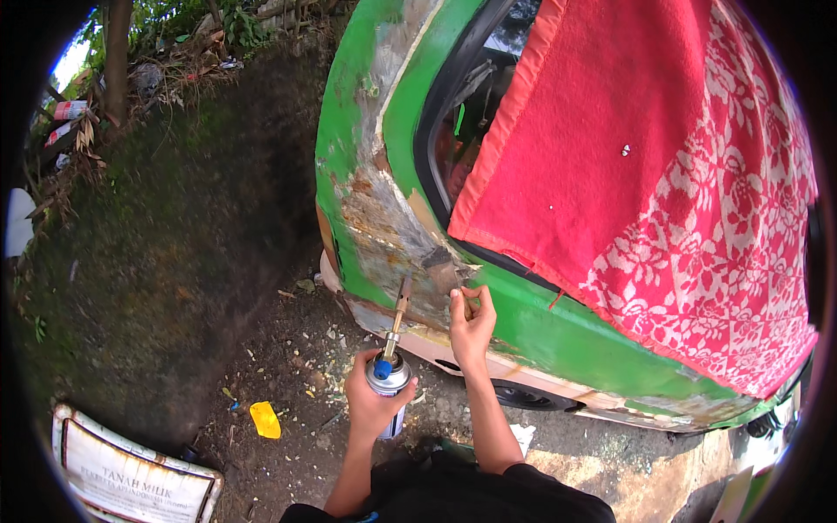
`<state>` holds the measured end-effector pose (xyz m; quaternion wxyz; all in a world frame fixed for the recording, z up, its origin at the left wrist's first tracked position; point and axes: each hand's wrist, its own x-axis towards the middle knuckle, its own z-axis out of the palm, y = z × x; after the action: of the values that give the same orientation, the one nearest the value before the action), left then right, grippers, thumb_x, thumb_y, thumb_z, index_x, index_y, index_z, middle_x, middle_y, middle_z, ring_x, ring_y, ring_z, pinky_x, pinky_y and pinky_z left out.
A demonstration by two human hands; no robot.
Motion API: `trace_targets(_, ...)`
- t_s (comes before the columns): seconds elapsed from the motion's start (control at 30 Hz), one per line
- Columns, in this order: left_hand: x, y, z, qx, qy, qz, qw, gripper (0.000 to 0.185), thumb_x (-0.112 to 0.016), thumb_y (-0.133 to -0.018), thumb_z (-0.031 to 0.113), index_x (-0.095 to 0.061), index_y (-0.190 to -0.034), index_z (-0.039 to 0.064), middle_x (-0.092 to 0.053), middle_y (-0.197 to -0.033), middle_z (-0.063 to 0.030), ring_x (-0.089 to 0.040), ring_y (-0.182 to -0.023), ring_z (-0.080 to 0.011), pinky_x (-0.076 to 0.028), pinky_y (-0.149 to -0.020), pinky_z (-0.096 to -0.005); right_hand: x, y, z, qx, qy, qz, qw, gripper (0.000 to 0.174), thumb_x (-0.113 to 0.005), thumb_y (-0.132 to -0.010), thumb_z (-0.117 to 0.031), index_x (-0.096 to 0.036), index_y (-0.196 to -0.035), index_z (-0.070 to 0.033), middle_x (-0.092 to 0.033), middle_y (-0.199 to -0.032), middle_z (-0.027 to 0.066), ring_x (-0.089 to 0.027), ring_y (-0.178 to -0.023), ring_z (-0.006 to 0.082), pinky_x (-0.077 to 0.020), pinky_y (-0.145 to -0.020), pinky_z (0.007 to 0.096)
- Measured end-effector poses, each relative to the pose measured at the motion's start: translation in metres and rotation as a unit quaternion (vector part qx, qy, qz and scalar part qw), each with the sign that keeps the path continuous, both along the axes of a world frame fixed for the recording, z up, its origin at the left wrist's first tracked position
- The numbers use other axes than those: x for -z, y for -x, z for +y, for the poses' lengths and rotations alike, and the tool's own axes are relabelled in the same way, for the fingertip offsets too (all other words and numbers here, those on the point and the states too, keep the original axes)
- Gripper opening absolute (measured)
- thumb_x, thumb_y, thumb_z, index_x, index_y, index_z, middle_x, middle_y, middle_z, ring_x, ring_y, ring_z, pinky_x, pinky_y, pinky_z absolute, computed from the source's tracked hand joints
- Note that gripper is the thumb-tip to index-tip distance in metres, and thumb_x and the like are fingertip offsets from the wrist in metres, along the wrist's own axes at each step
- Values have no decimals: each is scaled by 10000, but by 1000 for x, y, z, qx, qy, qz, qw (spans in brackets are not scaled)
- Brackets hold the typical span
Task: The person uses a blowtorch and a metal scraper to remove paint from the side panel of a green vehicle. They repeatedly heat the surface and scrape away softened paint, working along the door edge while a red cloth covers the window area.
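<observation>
My left hand [374, 400] grips the gas canister [392, 386] of a blowtorch with a blue knob. Its brass-coloured nozzle [400, 302] points at the green car body [366, 274]; I cannot make out a flame. Between thumb and fingers, my right hand [473, 323] pinches the handle of a flat scraper [443, 273], partly hidden by the fingers. The scraper's blade lies against a bared patch [379, 225] of grey metal and rust, just below the rear side window. Old paint and filler edge this patch. The nozzle tip is left of the scraper.
A red floral cloth [588, 131] drapes over the car's window and side. The pale bumper [425, 346] runs along the bottom. Paint flakes and a yellow scrap [265, 420] litter the ground. A rusty sign [137, 474] bearing writing lies lower left; a tree trunk [118, 59] stands upper left.
</observation>
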<state>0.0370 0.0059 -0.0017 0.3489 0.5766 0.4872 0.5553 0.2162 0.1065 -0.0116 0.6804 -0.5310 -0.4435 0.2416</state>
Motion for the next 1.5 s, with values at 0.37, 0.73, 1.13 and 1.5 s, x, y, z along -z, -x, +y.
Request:
trace_targets(0.37,3,1,-1,1,5,8,1000,600,-938,-681,158,-572,-1133,12,-706,-885,-72,-689,-798,-146,-557,-732,-316,-6,11,0,-18,2,5,1000,240,-687,-1005,-93,-480,-930,3,-605,-783,26,-428,-633,22,-340,-509,250)
trace_targets(0.73,-3,7,0,7,10,2,1000,579,-930,-694,139,-565,-1124,9,-713,-876,-69,-696,-785,-140,-562,-734,-309,14,4,-9,-2,-28,45,999,188,-650,-1022,-70,-480,-951,-31,-539,-692,-30,-387,-590,4,-267,-489,224)
trace_targets(1.13,-3,13,3,8,-4,10,1000,584,-923,-704,132,-562,-1145,4,-701,-910,-66,-683,-822,-130,-559,-753,-312,-4,0,2,-17,-24,18,999,222,-694,-991,-70,-494,-929,3,-519,-722,-11,-373,-632,25,-280,-503,256)
trace_targets(1.5,2,26,-5,-54,5,-62,997,579,-908,-733,117,-540,-1166,7,-693,-935,-68,-682,-833,-139,-557,-766,-306,31,-9,-44,-46,19,18,999,171,-641,-1023,-63,-486,-951,-50,-520,-682,-51,-404,-588,6,-273,-506,229)
